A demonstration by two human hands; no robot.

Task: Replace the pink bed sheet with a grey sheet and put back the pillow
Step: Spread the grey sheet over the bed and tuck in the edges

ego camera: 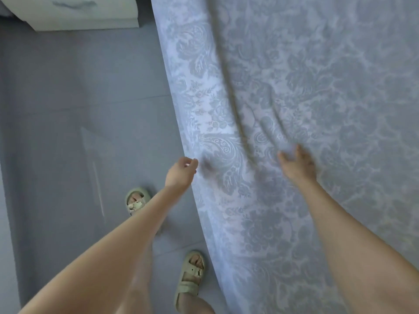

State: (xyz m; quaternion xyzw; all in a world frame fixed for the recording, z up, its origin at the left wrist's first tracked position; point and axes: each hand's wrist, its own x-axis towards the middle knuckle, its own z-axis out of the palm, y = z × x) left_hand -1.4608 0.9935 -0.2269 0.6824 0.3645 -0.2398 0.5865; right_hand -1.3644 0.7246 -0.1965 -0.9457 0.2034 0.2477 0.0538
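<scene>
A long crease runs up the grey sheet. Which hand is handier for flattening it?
Probably the right hand: it lies on the grey sheet, right beside the crease. The left hand is off at the sheet's hanging edge, fingers curled, farther from the fold.

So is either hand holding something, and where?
Left hand pinches the grey floral-patterned fabric sheet by its hanging side edge; right hand only rests flat on it.

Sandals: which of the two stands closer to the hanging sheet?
The sandal lowest in view, almost at the grey sheet; the other sandal stands farther out.
</scene>
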